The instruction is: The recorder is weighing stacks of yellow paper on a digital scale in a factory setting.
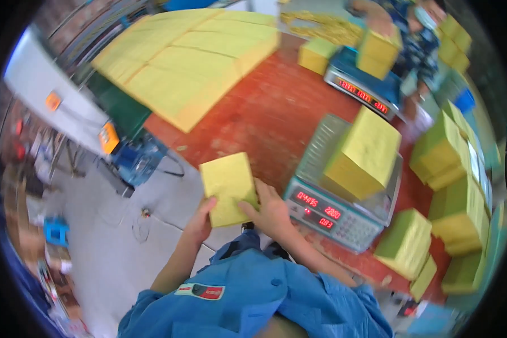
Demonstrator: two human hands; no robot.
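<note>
Between my two hands is a stack of yellow paper sheets (228,183), held in front of my body at the near edge of the red table. My left hand (199,221) grips its lower left side, thumb on the top face. My right hand (273,211) holds the right side, with its thumb on the lower right corner. Most fingers of the left hand are hidden under the stack. Just right of my right hand stands a digital scale (335,214) with lit red digits. A tall block of yellow paper (366,152) rests on its pan.
A wide bed of yellow paper stacks (191,56) covers the table's far left. Across the red table (259,101), a masked co-worker (425,45) has a hand on a yellow block (379,53) on a second scale (357,93). More yellow blocks (459,214) line the right side.
</note>
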